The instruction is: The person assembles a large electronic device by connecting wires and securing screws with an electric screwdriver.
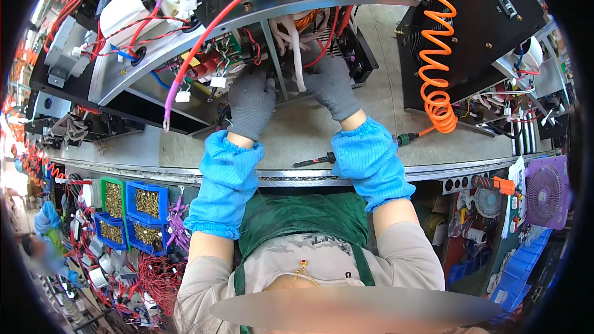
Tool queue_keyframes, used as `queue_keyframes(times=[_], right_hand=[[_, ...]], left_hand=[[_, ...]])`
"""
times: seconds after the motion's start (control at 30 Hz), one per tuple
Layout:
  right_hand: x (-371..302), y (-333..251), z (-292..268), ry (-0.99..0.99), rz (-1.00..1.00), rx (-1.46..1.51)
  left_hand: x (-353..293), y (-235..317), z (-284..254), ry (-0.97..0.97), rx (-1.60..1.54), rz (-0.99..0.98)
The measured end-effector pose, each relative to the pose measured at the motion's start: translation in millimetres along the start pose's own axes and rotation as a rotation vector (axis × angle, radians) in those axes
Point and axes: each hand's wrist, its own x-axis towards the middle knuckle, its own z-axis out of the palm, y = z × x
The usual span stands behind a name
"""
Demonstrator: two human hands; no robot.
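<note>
Both my hands wear grey knit gloves and reach under the front edge of an open metal chassis (198, 29). Beside a metal upright (276, 55) is my left hand (249, 106), its fingers hidden among dark parts and wiring. A circuit board with coloured parts (207, 55) sits to its left. My right hand (334, 89) is on the other side, close to a white sleeved cable (296, 55) that hangs down. Its fingertips are hidden inside, near a copper-coloured coil (306, 20) and black finned part (362, 55). Whether either hand grips anything is hidden.
A thick red cable (247, 0) arcs over the chassis. An orange coiled hose (438, 55) hangs at right, leading to a dark slim tool (314, 161) near the bench edge. Another black unit (476, 37) stands right. Blue bins of brass fasteners (147, 203) sit lower left.
</note>
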Motion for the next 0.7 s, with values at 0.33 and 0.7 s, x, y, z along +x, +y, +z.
queue_keyframes(times=[0.33,0.7], right_hand=[[2,-14,-15,-0.14,0.073,-0.045],[2,1,-9,-0.255,0.398,0.12]], left_hand=[[-3,-4,6,0.045,-0.102,-0.036],[-7,-4,4,-0.087,-0.227,-0.194]])
